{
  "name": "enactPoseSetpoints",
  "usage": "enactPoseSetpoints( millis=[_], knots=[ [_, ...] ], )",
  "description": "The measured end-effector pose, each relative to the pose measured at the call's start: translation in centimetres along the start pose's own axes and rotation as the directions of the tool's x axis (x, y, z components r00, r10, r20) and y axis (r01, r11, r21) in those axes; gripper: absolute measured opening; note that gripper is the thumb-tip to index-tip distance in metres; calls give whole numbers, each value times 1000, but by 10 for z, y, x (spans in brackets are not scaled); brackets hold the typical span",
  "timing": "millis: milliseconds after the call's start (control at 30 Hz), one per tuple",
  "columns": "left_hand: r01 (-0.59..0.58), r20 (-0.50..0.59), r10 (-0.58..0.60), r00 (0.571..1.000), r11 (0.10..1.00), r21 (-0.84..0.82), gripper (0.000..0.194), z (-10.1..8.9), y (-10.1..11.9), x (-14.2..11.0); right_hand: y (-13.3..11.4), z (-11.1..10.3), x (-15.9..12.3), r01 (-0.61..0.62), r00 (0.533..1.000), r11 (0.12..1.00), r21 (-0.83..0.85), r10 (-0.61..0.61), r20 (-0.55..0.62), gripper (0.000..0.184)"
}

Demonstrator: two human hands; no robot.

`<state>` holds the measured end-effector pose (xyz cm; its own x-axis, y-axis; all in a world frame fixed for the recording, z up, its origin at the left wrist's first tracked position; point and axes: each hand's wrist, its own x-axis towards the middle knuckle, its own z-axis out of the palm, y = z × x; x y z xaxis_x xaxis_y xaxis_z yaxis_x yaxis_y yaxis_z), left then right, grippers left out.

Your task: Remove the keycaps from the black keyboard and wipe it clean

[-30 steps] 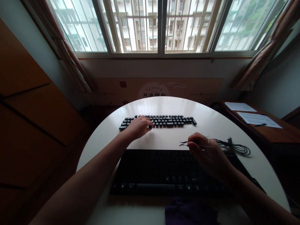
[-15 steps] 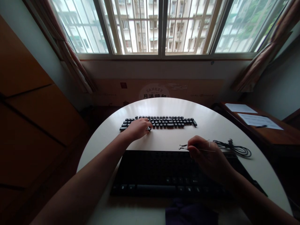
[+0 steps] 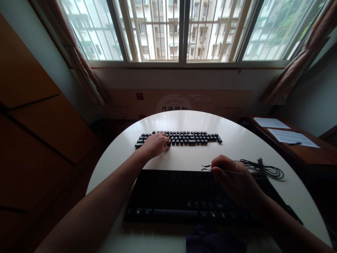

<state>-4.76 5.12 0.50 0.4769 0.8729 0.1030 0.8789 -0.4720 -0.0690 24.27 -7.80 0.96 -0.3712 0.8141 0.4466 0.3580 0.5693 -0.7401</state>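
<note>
My left hand [image 3: 157, 144] reaches over the rows of loose black keycaps [image 3: 193, 137] laid out on the white table. Its thumb and fingers are pinched at the near edge of the rows on a keycap [image 3: 166, 143], mostly hidden by the fingers. Closer to me lies a black keyboard [image 3: 173, 189]; keys and a long space bar show along its near side, while most of the upper part looks bare and dark. Above its right part, my right hand [image 3: 231, 177] is closed around a keycap puller [image 3: 206, 167], whose hooked dark prongs point left and thin wires stick out to the right.
A coiled black cable [image 3: 271, 169] lies on the round white table [image 3: 181, 160] at the right. A dark purple cloth [image 3: 214, 240] is at the near edge. On the right, a brown desk [image 3: 297, 153] holds papers [image 3: 292, 137] and a pen. A barred window stands beyond.
My left fingers have shifted slightly, so the keycap that showed between them is now mostly covered. My right hand stays almost still with the keycap puller.
</note>
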Motion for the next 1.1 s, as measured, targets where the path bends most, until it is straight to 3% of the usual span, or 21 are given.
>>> enactPoseSetpoints(
  millis=[133,233,333,467,567,667,833,1000,1100],
  knots=[
    [2,-19,-2,1000,1000,13,19,0,-2,0,0,0,-1,-19,1000,1000,3,19,-2,22],
    [26,-40,-25,999,999,37,18,-13,5,-4,2,0,-2,-45,999,999,24,45,0,23],
    [3,-72,1,997,998,61,12,-35,28,-12,5,3,-4,-79,997,993,84,77,29,24],
    [-147,-67,148,987,989,18,13,-54,72,-25,6,13,-8,-136,984,966,218,107,140,27],
    [-233,14,234,972,972,-36,19,-47,97,-29,4,23,-12,-166,963,945,283,94,253,31],
    [-280,44,284,958,956,-84,26,-28,108,-25,1,31,-14,-180,949,932,315,81,303,35],
    [-281,88,302,949,940,-194,34,-8,106,-16,2,38,-14,-217,933,935,280,114,341,38],
    [-273,125,308,943,932,-238,38,-5,104,-14,6,40,-14,-287,918,913,289,176,356,37],
    [-270,144,310,940,932,-243,40,-4,104,-13,5,38,-13,-272,911,920,281,152,382,38]
  ],
)
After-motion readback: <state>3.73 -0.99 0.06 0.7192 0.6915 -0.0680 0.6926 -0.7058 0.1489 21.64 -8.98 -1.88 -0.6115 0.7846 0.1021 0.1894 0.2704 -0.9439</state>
